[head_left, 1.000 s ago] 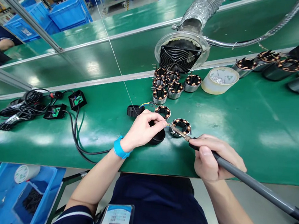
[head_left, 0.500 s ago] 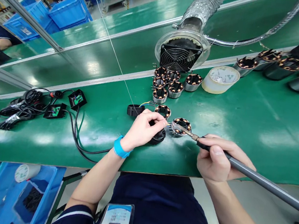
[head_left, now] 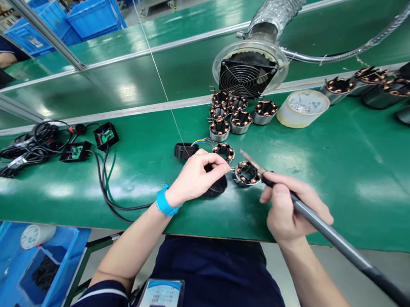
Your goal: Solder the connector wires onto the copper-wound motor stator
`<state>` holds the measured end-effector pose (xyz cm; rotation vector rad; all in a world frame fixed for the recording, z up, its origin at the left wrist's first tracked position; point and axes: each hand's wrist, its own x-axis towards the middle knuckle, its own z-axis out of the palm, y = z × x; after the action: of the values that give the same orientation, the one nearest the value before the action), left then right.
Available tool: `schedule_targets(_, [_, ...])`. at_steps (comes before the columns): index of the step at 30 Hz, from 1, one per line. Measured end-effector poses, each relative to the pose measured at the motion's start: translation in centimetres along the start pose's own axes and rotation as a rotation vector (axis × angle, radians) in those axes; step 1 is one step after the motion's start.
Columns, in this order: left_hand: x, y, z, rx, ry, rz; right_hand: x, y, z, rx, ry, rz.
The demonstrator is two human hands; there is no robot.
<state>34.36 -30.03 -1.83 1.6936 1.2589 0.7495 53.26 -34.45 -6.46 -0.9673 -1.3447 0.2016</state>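
My right hand (head_left: pixel 286 206) is shut on the grey handle of a soldering iron (head_left: pixel 316 219), whose tip points up and left and hangs just above a wound motor stator (head_left: pixel 247 173). My left hand (head_left: pixel 197 174) pinches a thin solder wire (head_left: pixel 172 114), its end reaching toward that stator. Beneath the left hand sits a black round cap (head_left: pixel 217 187), partly hidden. A second stator (head_left: pixel 223 152) stands close behind, with coloured leads running to a black plastic ring (head_left: pixel 186 150). A blue wrist strap (head_left: pixel 165 201) circles my left wrist.
Several stators (head_left: pixel 231 119) stand grouped on the green bench (head_left: pixel 334 199), beside a round tape-edged tin (head_left: pixel 302 108). A fume extractor fan (head_left: pixel 247 80) with silver ducting stands behind them. Black cables and circuit boxes (head_left: pixel 76 151) lie left; blue crates (head_left: pixel 95 15) stand beyond.
The soldering iron tip has lifted off the near stator and swung up and back, with my right hand shifting left. My left hand has stayed nearly still.
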Motion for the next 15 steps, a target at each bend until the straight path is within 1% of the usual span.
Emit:
schedule_targets(3, [0.0,0.1,0.0,0.002,-0.001,0.004,0.9,0.1,0.6,-0.064,-0.132,-0.081])
schedule_targets(7, [-0.1,0.3,0.0,0.006,-0.010,0.022,1.8,0.2,1.4,-0.077,-0.242,-0.133])
schedule_targets(11, [-0.3,0.3,-0.1,0.026,-0.011,0.066,1.8,0.1,1.7,-0.097,-0.305,-0.167])
schedule_targets(15, [-0.4,0.0,-0.2,0.038,-0.005,0.100,1.4,0.1,1.7,-0.191,-0.374,-0.252])
